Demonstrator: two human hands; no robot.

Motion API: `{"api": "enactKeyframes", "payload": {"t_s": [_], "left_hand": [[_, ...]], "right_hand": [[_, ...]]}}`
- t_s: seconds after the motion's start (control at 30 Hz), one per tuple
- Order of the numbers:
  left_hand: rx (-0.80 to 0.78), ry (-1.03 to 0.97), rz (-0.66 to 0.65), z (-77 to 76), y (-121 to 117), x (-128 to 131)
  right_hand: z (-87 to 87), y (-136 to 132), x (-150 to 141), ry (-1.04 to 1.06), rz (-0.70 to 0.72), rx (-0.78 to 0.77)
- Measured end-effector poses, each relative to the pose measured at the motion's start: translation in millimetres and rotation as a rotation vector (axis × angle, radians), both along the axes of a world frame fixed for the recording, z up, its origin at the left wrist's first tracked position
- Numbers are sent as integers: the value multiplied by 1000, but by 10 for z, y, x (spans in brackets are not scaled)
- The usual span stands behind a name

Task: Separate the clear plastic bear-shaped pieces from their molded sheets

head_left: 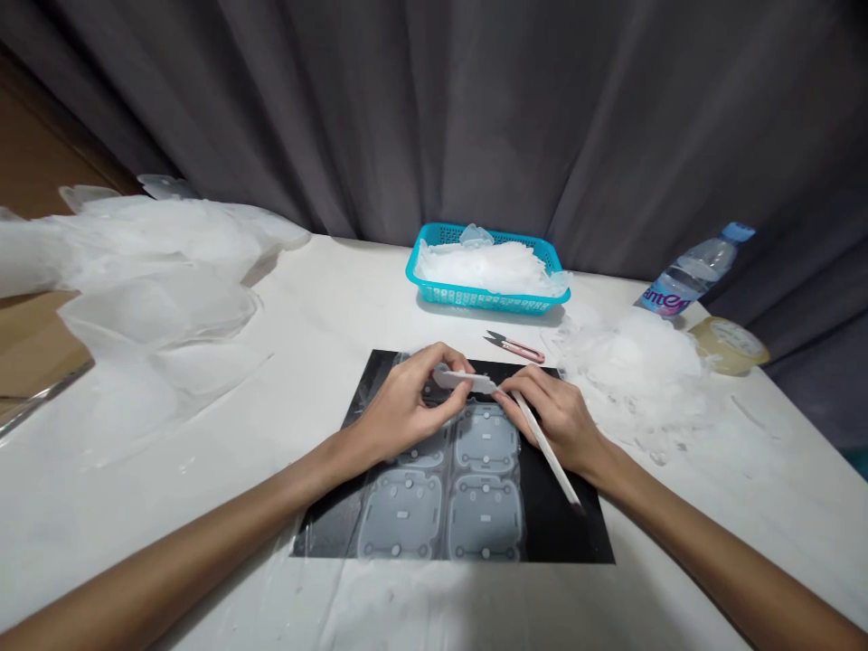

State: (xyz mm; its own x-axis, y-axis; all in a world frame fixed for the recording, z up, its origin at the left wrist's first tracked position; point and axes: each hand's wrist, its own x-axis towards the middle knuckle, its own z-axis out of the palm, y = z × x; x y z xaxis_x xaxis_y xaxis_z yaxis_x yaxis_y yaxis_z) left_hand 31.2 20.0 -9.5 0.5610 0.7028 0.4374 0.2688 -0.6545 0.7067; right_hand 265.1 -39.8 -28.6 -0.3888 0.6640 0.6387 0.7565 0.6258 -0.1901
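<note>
My left hand (413, 398) pinches a small whitish translucent plastic piece (467, 381) edge-on between thumb and fingers, above a black mat (556, 515). My right hand (552, 416) is closed around a slim white pen-like tool (548, 452); its shaft slants down toward me, and its tip by the piece is too small to make out. The right fingertips meet the right end of the piece. On the mat beneath lies a clear sheet of rounded-square moulded pieces (485, 515), with small round and oblong marks. My left hand hides part of the sheet.
Behind the mat lie pink-handled thread snips (515, 347) and a turquoise basket (488, 300) full of translucent pieces. A heap of clear scraps (637, 371), a water bottle (698, 271) and a yellowish tape roll (729, 348) stand right. Large piled sheets (163, 271) cover the left.
</note>
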Motion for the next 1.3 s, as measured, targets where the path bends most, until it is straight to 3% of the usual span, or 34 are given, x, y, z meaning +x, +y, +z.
{"api": "enactKeyframes", "payload": {"t_s": [0.1,0.27,0.57,0.63,0.73,0.83,0.93,1.13,1.3], "left_hand": [[-6,71,-36,-3,16,11],[132,180,-157,-7,52,7],[-31,105,-171,8,41,21],[-142,46,-110,1,64,30],[-421,-269,212,-68,209,11],[-483,-510,466,-155,408,-38],[-544,-583,484,-174,494,-65],[-695,-609,407,-124,412,-44],[-729,-640,480,-128,503,-119]], "right_hand": [[14,-1,-18,11,34,27],[11,-5,-25,21,38,100],[-4,-20,-1,56,70,64],[-3,-13,-8,34,28,78],[-20,8,-10,5,-61,92],[-60,31,4,30,-140,51],[-91,46,19,80,-156,-22],[-87,44,21,105,-140,-75],[-92,32,4,94,-116,-109]]}}
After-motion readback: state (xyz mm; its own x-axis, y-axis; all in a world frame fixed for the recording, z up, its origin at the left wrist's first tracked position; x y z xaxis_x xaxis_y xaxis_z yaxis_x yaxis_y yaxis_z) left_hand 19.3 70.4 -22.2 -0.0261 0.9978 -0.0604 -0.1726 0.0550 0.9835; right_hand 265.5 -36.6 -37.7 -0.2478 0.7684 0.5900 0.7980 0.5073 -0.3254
